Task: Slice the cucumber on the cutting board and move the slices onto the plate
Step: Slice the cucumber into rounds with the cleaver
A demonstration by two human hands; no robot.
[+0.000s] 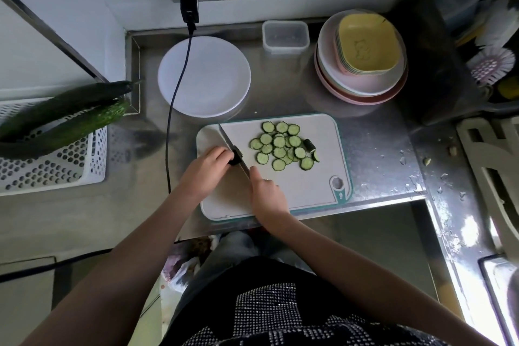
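Basically, left hand [209,167] is pressing down on the last short cucumber stub [234,159] at the left part of the cutting board [309,194], fingers curled over it and pinching it in place. Right hand [266,194] is wrapping closed around the knife handle, with the knife [230,143] blade running diagonally up-left, its edge sitting right against the stub's right side, just beside the left fingertips. Cut slices [280,146] are lying in a loose overlapping pile on the board, to the right of the blade, apart from both hands. One small end piece [309,145] is sitting at the pile's right edge. White plate [204,76] is sitting on the steel counter [373,132] beyond the board, holding no slices, with a black cable [175,98] crossing its left rim. Two whole cucumbers [70,115] are resting on a white perforated basket [56,166] at far left, well apart. Stacked bowls [362,56] are sitting at back right.
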